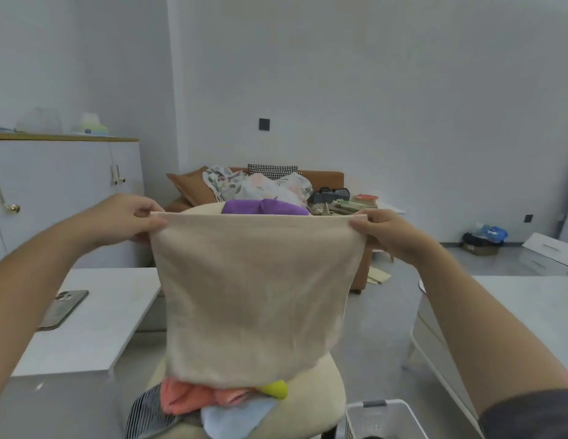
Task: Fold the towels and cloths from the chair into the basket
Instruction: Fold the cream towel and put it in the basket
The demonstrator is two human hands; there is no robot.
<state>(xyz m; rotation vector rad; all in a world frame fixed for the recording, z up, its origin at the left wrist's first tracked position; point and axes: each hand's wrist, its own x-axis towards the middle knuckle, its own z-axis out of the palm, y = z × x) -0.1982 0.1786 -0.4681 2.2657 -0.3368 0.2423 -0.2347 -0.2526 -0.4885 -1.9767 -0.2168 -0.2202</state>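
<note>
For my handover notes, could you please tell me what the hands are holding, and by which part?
The left hand and right hand pinch the beige rectangular cloth towel by its two top corners.

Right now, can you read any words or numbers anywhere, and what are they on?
No text here can be read.
The stacked books far off: covers too small and blurred.
The pale green pack: label blurred.
The beige cloth towel: no print shows.
</note>
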